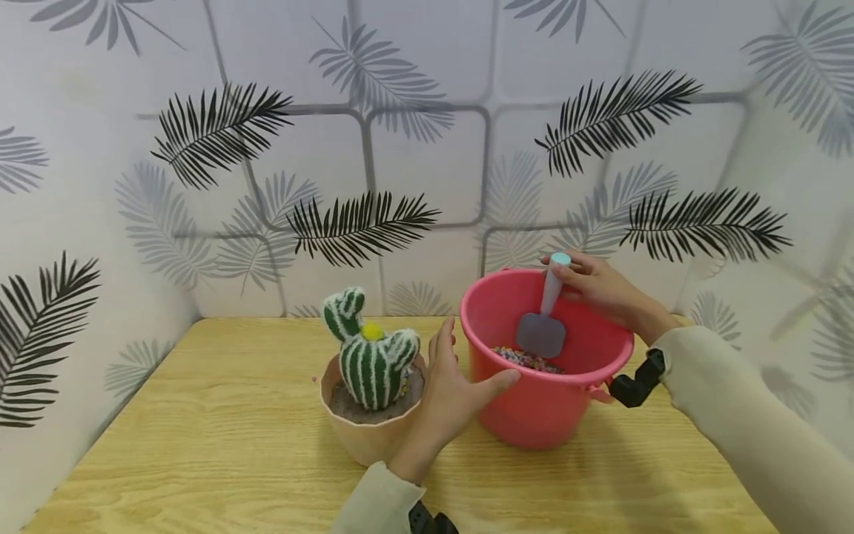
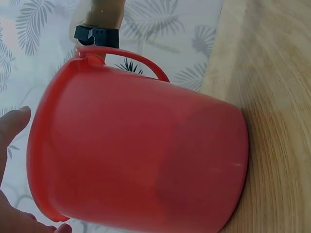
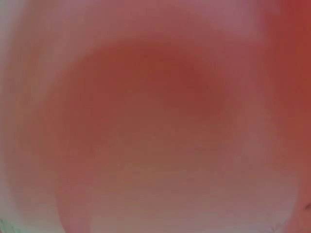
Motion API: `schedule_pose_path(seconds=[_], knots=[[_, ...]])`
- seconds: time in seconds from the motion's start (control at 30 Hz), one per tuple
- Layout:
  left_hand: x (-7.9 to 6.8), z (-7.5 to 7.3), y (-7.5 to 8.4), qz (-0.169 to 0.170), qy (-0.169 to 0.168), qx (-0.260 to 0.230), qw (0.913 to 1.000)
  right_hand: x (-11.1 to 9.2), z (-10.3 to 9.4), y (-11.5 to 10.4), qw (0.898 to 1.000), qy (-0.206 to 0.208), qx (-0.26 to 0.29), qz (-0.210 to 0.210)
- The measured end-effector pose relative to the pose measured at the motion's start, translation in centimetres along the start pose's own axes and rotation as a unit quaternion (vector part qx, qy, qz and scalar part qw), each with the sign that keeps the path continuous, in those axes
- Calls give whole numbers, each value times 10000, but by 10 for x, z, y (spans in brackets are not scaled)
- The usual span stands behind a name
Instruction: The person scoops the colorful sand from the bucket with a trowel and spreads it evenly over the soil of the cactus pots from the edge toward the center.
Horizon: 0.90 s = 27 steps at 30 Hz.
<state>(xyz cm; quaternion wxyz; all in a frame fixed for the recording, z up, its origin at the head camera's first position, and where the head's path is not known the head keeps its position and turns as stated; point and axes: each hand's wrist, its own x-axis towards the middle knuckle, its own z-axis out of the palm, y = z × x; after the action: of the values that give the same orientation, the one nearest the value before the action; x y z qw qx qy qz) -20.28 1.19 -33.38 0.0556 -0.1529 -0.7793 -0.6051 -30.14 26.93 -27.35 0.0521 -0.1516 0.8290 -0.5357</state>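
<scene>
My right hand (image 1: 603, 289) grips the pale handle of a small shovel (image 1: 542, 335) with a grey blade. The shovel points down inside a pink-red bucket (image 1: 527, 415), its blade just over small multicoloured pebbles (image 1: 523, 359). Between the bucket and a potted cactus, my left hand (image 1: 450, 393) is spread with its thumb at the bucket's rim. In the left wrist view its fingers (image 2: 14, 124) show beside the rim, and the bucket's side (image 2: 136, 141) fills the middle. Blurred red fills the right wrist view, which hides the right hand's fingers.
A knitted green-and-white cactus (image 1: 371, 371) with a yellow top stands in a peach pot (image 1: 363, 437) of brownish soil, left of the bucket. Both stand on a wooden table (image 1: 200, 445). A leaf-patterned wall covering (image 1: 427, 163) rises behind.
</scene>
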Motion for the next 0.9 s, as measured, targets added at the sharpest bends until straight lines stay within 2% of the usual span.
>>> schedule_pose_path(seconds=[0.3,0.6,0.9], knots=[[10,4,2,170,-132,-16,9998,0,1,1,9999,-45,109,29],[17,0,-3,545,-331,44,9980,0,7,-2,9994,-257,-206,82],[18,-3,3,301,-400,398,9980,2,7,1,9978,-424,-422,299]])
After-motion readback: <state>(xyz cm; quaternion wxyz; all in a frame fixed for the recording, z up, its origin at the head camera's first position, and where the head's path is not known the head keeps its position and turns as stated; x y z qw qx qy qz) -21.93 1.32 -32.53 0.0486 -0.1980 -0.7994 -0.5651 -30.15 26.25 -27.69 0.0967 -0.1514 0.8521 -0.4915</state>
